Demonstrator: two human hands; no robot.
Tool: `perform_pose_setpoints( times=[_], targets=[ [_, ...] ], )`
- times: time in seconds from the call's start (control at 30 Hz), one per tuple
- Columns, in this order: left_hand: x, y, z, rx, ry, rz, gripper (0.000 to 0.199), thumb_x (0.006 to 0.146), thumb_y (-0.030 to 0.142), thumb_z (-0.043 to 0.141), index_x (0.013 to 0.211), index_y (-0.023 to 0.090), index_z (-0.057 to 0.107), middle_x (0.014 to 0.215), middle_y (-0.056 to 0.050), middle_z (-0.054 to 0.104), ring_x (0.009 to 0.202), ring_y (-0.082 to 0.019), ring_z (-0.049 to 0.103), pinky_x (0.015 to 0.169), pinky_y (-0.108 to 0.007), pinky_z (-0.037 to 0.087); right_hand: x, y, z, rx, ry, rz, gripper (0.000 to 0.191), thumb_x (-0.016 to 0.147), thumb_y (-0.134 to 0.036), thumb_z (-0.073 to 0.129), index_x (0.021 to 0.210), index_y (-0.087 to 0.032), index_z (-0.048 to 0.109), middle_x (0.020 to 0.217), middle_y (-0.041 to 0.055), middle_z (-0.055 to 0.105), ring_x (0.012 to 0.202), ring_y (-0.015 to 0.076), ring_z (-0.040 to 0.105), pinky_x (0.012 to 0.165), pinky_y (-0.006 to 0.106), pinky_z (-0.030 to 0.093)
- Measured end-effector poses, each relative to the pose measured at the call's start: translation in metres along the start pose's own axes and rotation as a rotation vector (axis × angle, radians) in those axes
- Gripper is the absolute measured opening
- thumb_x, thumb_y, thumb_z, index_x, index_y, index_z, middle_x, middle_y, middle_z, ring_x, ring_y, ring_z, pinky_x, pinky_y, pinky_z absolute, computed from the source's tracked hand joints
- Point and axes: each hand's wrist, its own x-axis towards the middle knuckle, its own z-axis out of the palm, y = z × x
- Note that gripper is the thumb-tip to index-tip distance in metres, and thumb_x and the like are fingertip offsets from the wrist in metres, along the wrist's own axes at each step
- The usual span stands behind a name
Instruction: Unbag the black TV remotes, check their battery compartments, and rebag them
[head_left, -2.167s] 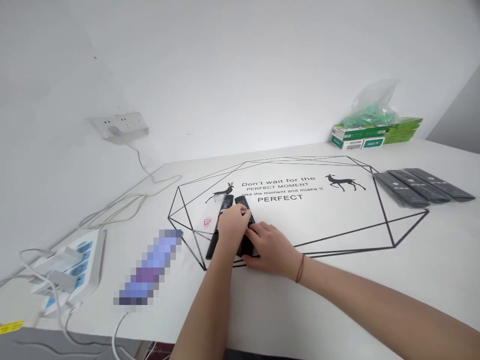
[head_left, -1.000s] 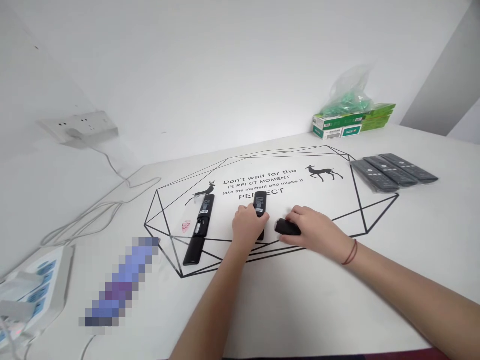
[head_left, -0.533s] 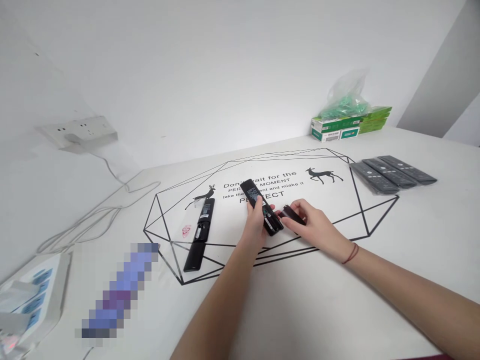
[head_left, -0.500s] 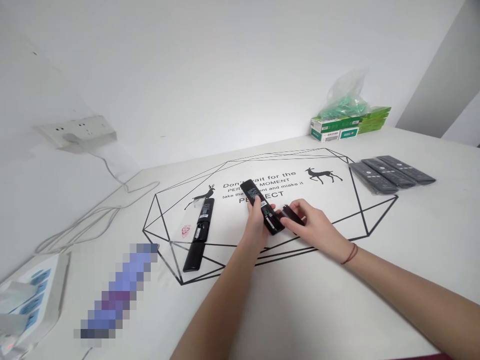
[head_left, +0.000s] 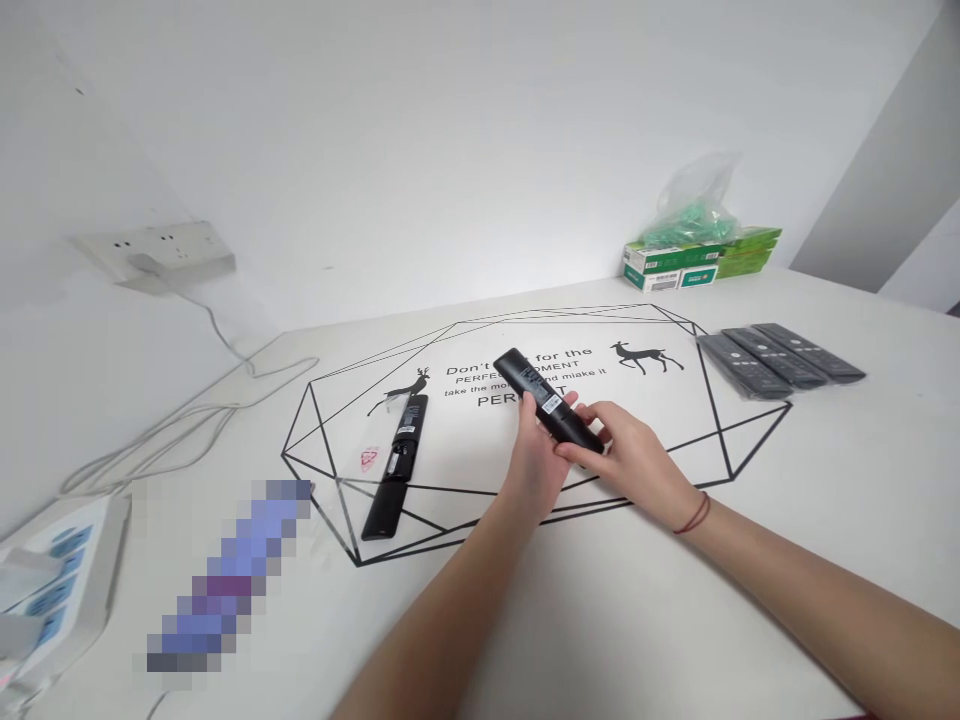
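A black remote control (head_left: 534, 385) is held back side up over the middle of the table, a white label on it. My left hand (head_left: 536, 455) grips its middle from below, the thumb on the near edge. At its lower end my right hand (head_left: 626, 450) is closed on the black battery cover (head_left: 576, 430), which lies over the battery compartment; whether it is fully seated I cannot tell. To the left lies a second black remote control (head_left: 409, 425), its battery compartment exposed, with its loose cover (head_left: 385, 510) at its lower end. A clear plastic sleeve (head_left: 371, 455) lies beside it.
Three wrapped remotes (head_left: 784, 358) lie at the right. Green and white boxes (head_left: 671, 265) with a plastic bag (head_left: 694, 205) stand against the wall. At left are a power strip (head_left: 82, 590), a blurred-out object (head_left: 229, 580), a cable (head_left: 210, 420) and a wall socket (head_left: 169, 250).
My right hand has brought the battery cover leftward onto the back of the remote, over its compartment. The remote has shifted slightly right in my left hand.
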Motion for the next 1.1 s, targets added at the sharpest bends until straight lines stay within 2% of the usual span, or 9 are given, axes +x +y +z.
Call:
perform_pose_setpoints(
  times=[0.07, 0.2, 0.33, 0.43, 0.53, 0.63, 0.73, 0.9, 1.1],
  targets=[
    [0.000, -0.002, -0.002, -0.016, -0.065, -0.011, 0.051, 0.087, 0.060, 0.042, 0.121, 0.024, 0.050, 0.123, -0.011, 0.059, 0.102, -0.026, 0.064, 0.087, -0.041, 0.055, 0.000, 0.000, 0.000, -0.012, 0.005, -0.005, 0.029, 0.078, -0.046, 0.064, 0.090, -0.023, 0.054, 0.095, 0.0032, 0.064, 0.073, 0.0194, 0.060, 0.065, 0.033, 0.046],
    [0.002, -0.006, -0.005, 0.034, -0.133, 0.063, 0.040, 0.089, 0.040, 0.053, 0.126, 0.031, 0.041, 0.119, -0.007, 0.061, 0.103, -0.020, 0.063, 0.090, -0.040, 0.053, 0.000, 0.000, -0.002, 0.011, 0.007, -0.009, 0.032, 0.078, -0.048, 0.064, 0.094, -0.022, 0.056, 0.096, 0.0040, 0.065, 0.071, 0.0190, 0.060, 0.066, 0.034, 0.048],
    [0.006, -0.004, -0.009, 0.068, -0.045, 0.082, 0.030, 0.090, 0.033, 0.052, 0.118, 0.027, 0.043, 0.109, -0.007, 0.063, 0.096, -0.017, 0.065, 0.088, -0.038, 0.052, 0.000, -0.002, -0.005, 0.114, -0.088, -0.016, 0.035, 0.078, -0.045, 0.064, 0.105, -0.023, 0.059, 0.100, 0.0052, 0.065, 0.067, 0.0175, 0.062, 0.064, 0.035, 0.052],
    [0.010, 0.004, -0.011, 0.045, 0.062, -0.005, 0.031, 0.090, 0.046, 0.047, 0.106, 0.020, 0.052, 0.100, -0.008, 0.065, 0.085, -0.017, 0.066, 0.083, -0.036, 0.054, -0.002, -0.003, -0.006, 0.157, -0.215, -0.124, 0.044, 0.079, -0.037, 0.065, 0.119, -0.025, 0.055, 0.106, 0.0057, 0.064, 0.070, 0.0169, 0.063, 0.065, 0.033, 0.054],
    [0.011, 0.009, -0.013, 0.020, 0.095, -0.099, 0.058, 0.085, 0.067, 0.035, 0.087, 0.014, 0.059, 0.085, -0.010, 0.064, 0.077, -0.018, 0.065, 0.077, -0.032, 0.055, -0.004, -0.001, -0.005, 0.108, -0.258, -0.188, 0.044, 0.081, -0.030, 0.062, 0.124, -0.025, 0.053, 0.108, 0.0055, 0.063, 0.069, 0.0152, 0.063, 0.066, 0.033, 0.055],
    [0.011, 0.009, -0.013, -0.004, 0.109, -0.071, 0.059, 0.087, 0.065, 0.033, 0.080, 0.013, 0.060, 0.080, -0.010, 0.063, 0.076, -0.017, 0.064, 0.079, -0.032, 0.055, -0.005, 0.001, -0.002, 0.094, -0.232, -0.173, 0.042, 0.080, -0.026, 0.063, 0.121, -0.026, 0.055, 0.107, 0.0043, 0.064, 0.068, 0.0147, 0.062, 0.066, 0.033, 0.054],
    [0.010, 0.009, -0.012, 0.007, 0.103, -0.070, 0.056, 0.088, 0.060, 0.036, 0.080, 0.012, 0.062, 0.082, -0.011, 0.065, 0.078, -0.018, 0.065, 0.081, -0.034, 0.054, -0.004, 0.001, 0.001, 0.103, -0.199, -0.148, 0.040, 0.077, -0.023, 0.066, 0.116, -0.025, 0.057, 0.103, 0.0027, 0.066, 0.065, 0.0144, 0.061, 0.065, 0.032, 0.052],
    [0.010, 0.010, -0.012, 0.005, 0.064, -0.037, 0.051, 0.088, 0.057, 0.040, 0.086, 0.012, 0.064, 0.101, -0.013, 0.066, 0.091, -0.022, 0.065, 0.083, -0.037, 0.055, -0.004, 0.000, 0.000, 0.093, -0.179, -0.120, 0.034, 0.076, -0.025, 0.066, 0.110, -0.024, 0.058, 0.101, 0.0013, 0.067, 0.063, 0.0141, 0.061, 0.065, 0.033, 0.051],
    [0.011, 0.008, -0.014, 0.016, 0.037, -0.023, 0.046, 0.088, 0.056, 0.042, 0.093, 0.014, 0.060, 0.102, -0.013, 0.066, 0.088, -0.022, 0.066, 0.082, -0.039, 0.054, -0.005, -0.002, -0.001, 0.082, -0.177, -0.094, 0.032, 0.075, -0.027, 0.068, 0.105, -0.024, 0.058, 0.099, 0.0006, 0.067, 0.061, 0.0139, 0.060, 0.063, 0.032, 0.049]
  ],
)
